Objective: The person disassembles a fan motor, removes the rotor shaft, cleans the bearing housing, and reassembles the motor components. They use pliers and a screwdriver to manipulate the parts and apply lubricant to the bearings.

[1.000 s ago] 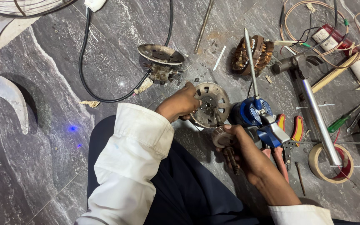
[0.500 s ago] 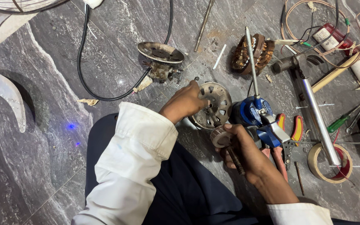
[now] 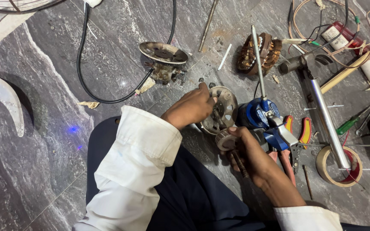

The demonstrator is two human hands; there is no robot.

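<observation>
My left hand (image 3: 191, 108) grips a round grey metal motor end cover (image 3: 224, 107) with vent holes, holding it on edge just above the floor. My right hand (image 3: 247, 149) is closed around a rotor with a rusty shaft (image 3: 227, 140), its end pushed toward the cover's centre. A small blue vise (image 3: 260, 114) with a long steel handle sits right behind my right hand. Both of my sleeves are white, and my dark trousers lie under my arms.
On the grey marble floor lie a copper-wound stator (image 3: 260, 53), a second motor cover with gearbox (image 3: 164, 57), a black cable (image 3: 86, 72), red-handled pliers (image 3: 294, 137), a tape roll (image 3: 338, 166), a steel tube (image 3: 325, 119), wires and fan blades (image 3: 1, 100).
My left hand has turned and shifted a little over the cover, and my right hand has brought the rotor slightly nearer to it. The rest stays still.
</observation>
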